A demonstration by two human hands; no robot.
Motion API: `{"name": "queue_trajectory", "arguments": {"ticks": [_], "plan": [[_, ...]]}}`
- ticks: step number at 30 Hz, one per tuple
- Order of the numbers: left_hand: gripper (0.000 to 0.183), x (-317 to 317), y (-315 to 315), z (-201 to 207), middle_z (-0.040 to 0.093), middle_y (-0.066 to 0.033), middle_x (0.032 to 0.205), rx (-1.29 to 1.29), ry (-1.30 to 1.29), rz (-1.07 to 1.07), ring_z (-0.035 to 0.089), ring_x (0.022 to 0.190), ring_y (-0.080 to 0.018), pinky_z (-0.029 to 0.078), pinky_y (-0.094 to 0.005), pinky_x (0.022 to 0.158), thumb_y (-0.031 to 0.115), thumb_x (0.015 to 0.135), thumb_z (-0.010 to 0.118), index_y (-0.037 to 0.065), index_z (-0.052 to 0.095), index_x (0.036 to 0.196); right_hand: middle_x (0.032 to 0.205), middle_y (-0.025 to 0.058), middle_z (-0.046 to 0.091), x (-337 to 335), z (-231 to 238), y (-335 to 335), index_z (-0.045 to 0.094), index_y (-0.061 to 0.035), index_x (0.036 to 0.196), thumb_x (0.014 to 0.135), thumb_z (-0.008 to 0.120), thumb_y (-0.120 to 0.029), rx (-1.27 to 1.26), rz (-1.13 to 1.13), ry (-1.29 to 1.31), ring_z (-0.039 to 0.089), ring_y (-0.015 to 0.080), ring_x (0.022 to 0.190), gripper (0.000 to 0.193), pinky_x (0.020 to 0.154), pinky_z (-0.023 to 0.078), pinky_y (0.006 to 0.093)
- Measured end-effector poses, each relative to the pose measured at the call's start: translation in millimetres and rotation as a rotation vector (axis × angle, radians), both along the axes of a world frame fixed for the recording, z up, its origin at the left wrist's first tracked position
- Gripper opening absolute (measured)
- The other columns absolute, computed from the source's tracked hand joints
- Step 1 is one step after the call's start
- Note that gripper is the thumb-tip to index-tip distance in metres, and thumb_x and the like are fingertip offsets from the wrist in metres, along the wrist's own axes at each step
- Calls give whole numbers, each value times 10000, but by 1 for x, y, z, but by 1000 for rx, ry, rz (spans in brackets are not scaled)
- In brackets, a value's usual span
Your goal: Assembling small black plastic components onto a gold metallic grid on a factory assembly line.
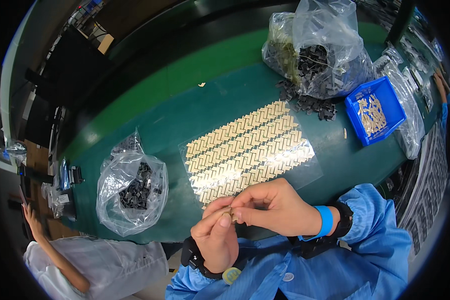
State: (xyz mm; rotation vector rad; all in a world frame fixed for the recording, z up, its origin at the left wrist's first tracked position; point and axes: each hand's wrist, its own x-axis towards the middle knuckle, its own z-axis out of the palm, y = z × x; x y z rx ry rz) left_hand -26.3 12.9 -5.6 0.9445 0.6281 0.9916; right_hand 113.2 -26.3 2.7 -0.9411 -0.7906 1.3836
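Note:
My left hand [216,240] and my right hand [280,207] meet just in front of the table's near edge. Both are closed, fingertips pinched around a small tan piece [232,215] that the fingers mostly cover; its exact kind cannot be made out. Right beyond my fingers lies a clear sheet [309,172] bearing rows of tan, angled stickers [245,145] in a zigzag pattern. A blue band and a dark strap circle my right wrist, and another dark strap is on my left.
Left of the sheet, a clear bag [105,200] holds small black parts [140,190]. A larger bag [330,25] at the far right spills black parts [317,106]. Beside it, a blue bin [392,100] contains tan pieces. Another person's arm [60,257] shows at the left.

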Motion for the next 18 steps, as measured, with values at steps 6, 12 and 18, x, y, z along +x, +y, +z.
{"name": "queue_trajectory", "arguments": {"ticks": [6, 12, 18], "plan": [[199, 2, 8, 6, 505, -116, 1094, -40, -30, 8, 515, 960, -204, 448, -355, 805, 159, 820, 522, -13, 561, 911, 697, 64, 604, 49, 31, -17, 598, 6, 775, 733, 575, -1, 119, -288, -648, 561, 92, 649, 48, 577, 436, 227], [129, -12, 22, 7, 528, -185, 1001, 237, 217, 161, 550, 831, -207, 470, -307, 742, 63, 781, 542, -54, 573, 826, 626, 82, 558, 149, 70, -73, 585, 17, 732, 683, 559, 42, 81, -900, -1531, 550, 149, 575, 61, 535, 416, 241], [116, -27, 25, 10, 549, -174, 943, 245, 219, 85, 550, 802, -203, 457, -290, 721, 38, 758, 551, -61, 584, 810, 583, 113, 517, 185, 53, -77, 543, -15, 662, 696, 606, -31, -180, -572, -2057, 512, 299, 558, 74, 513, 387, 386]]}}
